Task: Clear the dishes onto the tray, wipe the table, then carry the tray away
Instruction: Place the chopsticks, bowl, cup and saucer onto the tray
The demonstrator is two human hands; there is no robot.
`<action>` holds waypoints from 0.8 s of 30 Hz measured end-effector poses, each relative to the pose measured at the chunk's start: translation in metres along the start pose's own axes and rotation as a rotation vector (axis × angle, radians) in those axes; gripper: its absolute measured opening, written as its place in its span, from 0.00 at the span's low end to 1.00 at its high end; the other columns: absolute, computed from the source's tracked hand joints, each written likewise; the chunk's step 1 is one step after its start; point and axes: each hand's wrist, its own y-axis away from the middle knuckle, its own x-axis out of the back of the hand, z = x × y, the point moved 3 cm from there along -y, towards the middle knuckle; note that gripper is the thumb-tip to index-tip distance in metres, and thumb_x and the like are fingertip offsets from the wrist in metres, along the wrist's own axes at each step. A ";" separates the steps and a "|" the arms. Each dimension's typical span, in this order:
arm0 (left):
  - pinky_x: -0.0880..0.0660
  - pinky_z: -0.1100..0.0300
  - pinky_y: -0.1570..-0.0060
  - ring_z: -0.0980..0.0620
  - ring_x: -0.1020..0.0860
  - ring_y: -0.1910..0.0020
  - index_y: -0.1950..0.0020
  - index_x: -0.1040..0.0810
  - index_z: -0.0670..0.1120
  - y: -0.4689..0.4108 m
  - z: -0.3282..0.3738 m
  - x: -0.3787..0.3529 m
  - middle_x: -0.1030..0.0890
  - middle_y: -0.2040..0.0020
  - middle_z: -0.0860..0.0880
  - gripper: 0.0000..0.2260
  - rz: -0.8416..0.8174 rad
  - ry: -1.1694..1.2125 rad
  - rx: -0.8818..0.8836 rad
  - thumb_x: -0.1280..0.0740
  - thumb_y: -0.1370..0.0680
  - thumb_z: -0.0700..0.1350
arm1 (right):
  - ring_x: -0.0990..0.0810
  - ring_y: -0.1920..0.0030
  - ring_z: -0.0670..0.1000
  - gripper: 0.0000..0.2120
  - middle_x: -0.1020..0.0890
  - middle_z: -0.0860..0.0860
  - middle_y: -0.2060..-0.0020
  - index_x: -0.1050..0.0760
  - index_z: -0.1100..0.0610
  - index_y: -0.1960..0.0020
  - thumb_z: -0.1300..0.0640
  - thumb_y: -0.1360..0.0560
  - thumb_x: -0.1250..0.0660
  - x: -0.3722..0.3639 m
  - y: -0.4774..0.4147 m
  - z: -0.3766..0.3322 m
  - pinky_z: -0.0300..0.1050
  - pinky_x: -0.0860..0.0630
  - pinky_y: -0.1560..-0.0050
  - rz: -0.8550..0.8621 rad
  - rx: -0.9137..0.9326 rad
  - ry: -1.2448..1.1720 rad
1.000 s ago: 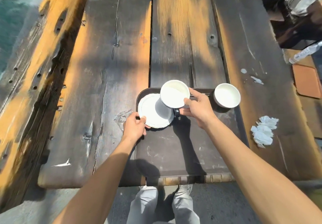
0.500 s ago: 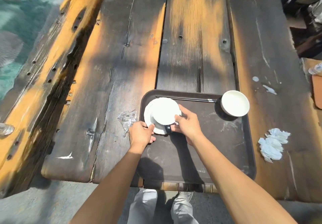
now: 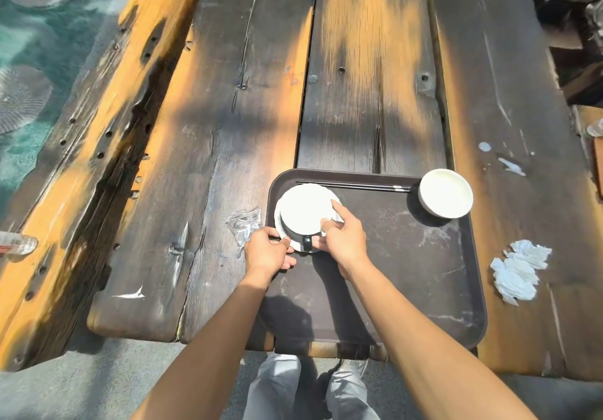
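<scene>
Head view: the brown tray (image 3: 375,289) lies on the weathered plank tabletop (image 3: 228,126) at the near edge, its long axis running from 9 to 3 o'clock. In its corner at about 10 o'clock sits a white saucer (image 3: 281,228) with a dark cup (image 3: 305,210) standing upright on it, its white inside facing up and its handle pointing back toward the person at 6 o'clock. Both hands meet here. The left hand (image 3: 267,253) pinches the saucer's near rim from 7 o'clock; the right hand (image 3: 342,237) is closed around the cup at its handle side, with a finger lying over the rim at 3 o'clock. The hands are close together, with the cup handle between them.

A white bowl (image 3: 445,192) stands upright in the tray's corner at 2 o'clock, well apart from the hands and nearer the right one. Dark chopsticks (image 3: 352,186) lie along the far rim, pointing 9 to 3, their ends reaching the bowl.

Off the tray, a crumpled white napkin (image 3: 518,271) lies at 3 o'clock, nearest the right hand, and a clear plastic wrapper (image 3: 243,222) lies just beside the tray's left rim, next to the left hand. These scraps probably come next, before wiping.
</scene>
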 end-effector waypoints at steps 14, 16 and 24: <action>0.22 0.57 0.73 0.44 0.18 0.73 0.49 0.27 0.43 0.002 0.004 0.004 0.14 0.59 0.41 0.04 -0.026 -0.032 0.002 0.32 0.20 0.38 | 0.15 0.53 0.53 0.26 0.18 0.44 0.55 0.28 0.42 0.30 0.55 0.27 0.36 0.001 0.004 0.005 0.55 0.17 0.49 0.023 -0.004 -0.009; 0.20 0.54 0.69 0.43 0.18 0.71 0.50 0.26 0.43 0.002 0.004 0.006 0.14 0.59 0.42 0.04 -0.028 -0.061 -0.005 0.32 0.21 0.39 | 0.14 0.53 0.54 0.26 0.18 0.45 0.51 0.30 0.40 0.29 0.54 0.26 0.36 0.001 0.002 0.005 0.54 0.17 0.49 -0.012 0.000 0.016; 0.26 0.58 0.73 0.48 0.24 0.74 0.51 0.23 0.40 0.020 -0.002 0.011 0.18 0.61 0.44 0.05 -0.209 -0.176 0.018 0.33 0.20 0.42 | 0.13 0.55 0.52 0.27 0.18 0.49 0.47 0.33 0.47 0.25 0.48 0.23 0.34 0.019 0.010 -0.005 0.51 0.16 0.51 -0.084 0.027 0.075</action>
